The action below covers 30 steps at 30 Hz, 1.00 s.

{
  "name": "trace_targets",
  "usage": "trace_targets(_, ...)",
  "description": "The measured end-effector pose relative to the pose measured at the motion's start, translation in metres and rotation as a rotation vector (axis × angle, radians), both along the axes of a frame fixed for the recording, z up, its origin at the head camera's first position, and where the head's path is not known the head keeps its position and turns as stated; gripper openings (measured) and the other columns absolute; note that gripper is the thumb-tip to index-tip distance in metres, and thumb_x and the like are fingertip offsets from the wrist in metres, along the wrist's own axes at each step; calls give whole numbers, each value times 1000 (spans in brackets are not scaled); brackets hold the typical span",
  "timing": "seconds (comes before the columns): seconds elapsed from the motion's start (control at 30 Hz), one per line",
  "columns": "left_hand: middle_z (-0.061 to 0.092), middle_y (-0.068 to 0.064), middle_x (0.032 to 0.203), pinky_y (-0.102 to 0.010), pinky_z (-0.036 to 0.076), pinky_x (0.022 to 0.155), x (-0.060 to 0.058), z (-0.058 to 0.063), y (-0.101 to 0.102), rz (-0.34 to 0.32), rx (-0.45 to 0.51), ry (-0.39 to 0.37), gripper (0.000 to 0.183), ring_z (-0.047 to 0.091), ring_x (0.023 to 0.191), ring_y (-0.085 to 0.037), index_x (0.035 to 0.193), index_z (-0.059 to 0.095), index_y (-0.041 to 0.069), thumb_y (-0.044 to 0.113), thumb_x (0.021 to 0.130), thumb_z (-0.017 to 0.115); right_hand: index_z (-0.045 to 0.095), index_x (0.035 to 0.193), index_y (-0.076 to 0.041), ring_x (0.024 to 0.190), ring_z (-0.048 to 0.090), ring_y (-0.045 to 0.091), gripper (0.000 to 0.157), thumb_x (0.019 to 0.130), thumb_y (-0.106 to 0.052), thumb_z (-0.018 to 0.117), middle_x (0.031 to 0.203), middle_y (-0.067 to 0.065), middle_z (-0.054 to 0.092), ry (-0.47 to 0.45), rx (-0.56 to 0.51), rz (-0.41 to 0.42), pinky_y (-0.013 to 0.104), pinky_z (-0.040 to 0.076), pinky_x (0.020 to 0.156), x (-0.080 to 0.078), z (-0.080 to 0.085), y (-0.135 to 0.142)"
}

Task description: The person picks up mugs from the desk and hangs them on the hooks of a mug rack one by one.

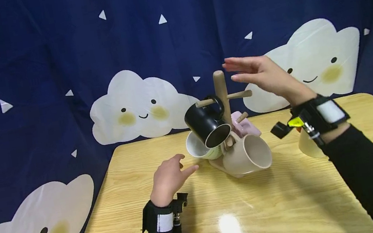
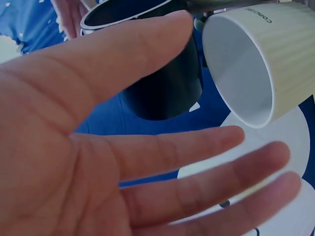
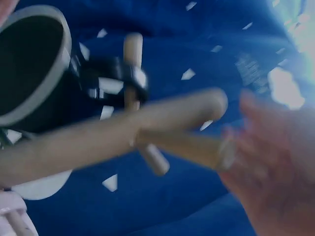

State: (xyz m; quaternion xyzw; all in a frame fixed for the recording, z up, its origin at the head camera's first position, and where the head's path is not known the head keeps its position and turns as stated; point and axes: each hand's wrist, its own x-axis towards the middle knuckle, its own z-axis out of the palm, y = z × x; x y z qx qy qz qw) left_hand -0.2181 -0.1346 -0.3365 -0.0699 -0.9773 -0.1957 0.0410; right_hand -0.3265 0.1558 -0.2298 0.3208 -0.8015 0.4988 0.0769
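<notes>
A wooden mug tree (image 1: 220, 82) stands on the table with mugs on its pegs. The black mug (image 1: 204, 124) hangs by its handle from an upper peg, tilted mouth-down. Lower are a beige mug (image 1: 239, 159) at the front, a pale mug with green marks (image 1: 196, 147) at the left and a pink mug (image 1: 248, 129) behind. My left hand (image 1: 168, 178) hovers left of the mugs, thumb and fingers spread, holding nothing. Beside the top of the post, my right hand (image 1: 261, 72) is raised with extended fingers and nothing in it; the right wrist view is blurred.
Partly hidden behind my right wrist, a cream cup (image 1: 310, 147) stands on the right of the table. The light wooden table (image 1: 133, 153) ends at a dark blue curtain (image 1: 146, 49) with clouds printed on it.
</notes>
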Motion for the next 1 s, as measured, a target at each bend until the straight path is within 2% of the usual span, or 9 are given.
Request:
trace_targets(0.1,67,-13,93,-37,49,59,-1,-1,1,-18,7,7,56,60,79,-23,113,58,4,47,77,60,44,133,-11,120,43,16,50,86,-24,55,132,8,50,-129,70,222,40,32,103,-27,9,-6)
trace_targets(0.2,67,-12,92,-36,49,58,-2,-2,2,-19,5,19,54,60,78,-23,113,58,5,46,77,60,42,132,-7,121,42,19,47,88,-19,52,129,8,53,-247,80,404,39,32,103,-44,8,-10)
trace_targets(0.27,67,-12,92,-36,49,58,-3,-2,1,-17,1,23,54,60,77,-23,112,58,5,46,77,61,45,129,-3,119,44,23,44,87,-14,52,122,9,58,-299,43,466,35,35,101,-49,5,-13)
trace_targets(0.33,67,-12,92,-36,49,57,-3,-2,1,-20,-2,25,54,60,77,-23,112,59,5,46,77,61,49,124,-1,114,48,24,39,86,-10,53,115,7,62,-319,-9,484,31,39,97,-51,1,-15)
trace_targets(0.47,67,-12,91,-36,49,57,-2,-2,0,-22,-8,28,54,60,76,-22,112,59,4,45,77,61,59,111,-2,104,56,24,29,83,-8,58,101,1,67,-305,-102,418,26,46,87,-47,-4,-19)
trace_targets(0.67,67,-12,90,-36,48,57,0,-1,1,-23,-13,31,55,59,76,-22,112,58,4,46,77,60,62,107,-7,100,58,21,26,81,-10,60,96,-2,68,-323,-167,304,26,48,83,-38,-6,-24)
trace_targets(0.77,67,-11,91,-35,48,57,0,-1,2,-19,-9,25,55,59,76,-22,113,58,4,47,78,59,63,107,-5,98,59,19,28,80,-10,61,94,-3,69,-336,-207,259,25,49,81,-34,-8,-26)
trace_targets(0.9,67,-11,91,-35,48,57,0,0,3,-17,-12,20,56,60,76,-22,113,58,5,48,78,59,63,107,-1,94,61,17,30,77,-6,64,91,-1,69,-368,-323,221,23,50,77,-28,-9,-31)
trace_targets(1.0,67,-11,91,-35,48,56,0,0,5,-16,-18,20,56,60,76,-22,113,58,5,48,77,59,60,110,3,90,61,16,36,75,-5,65,87,-2,69,-354,-381,146,21,50,75,-21,-10,-35)
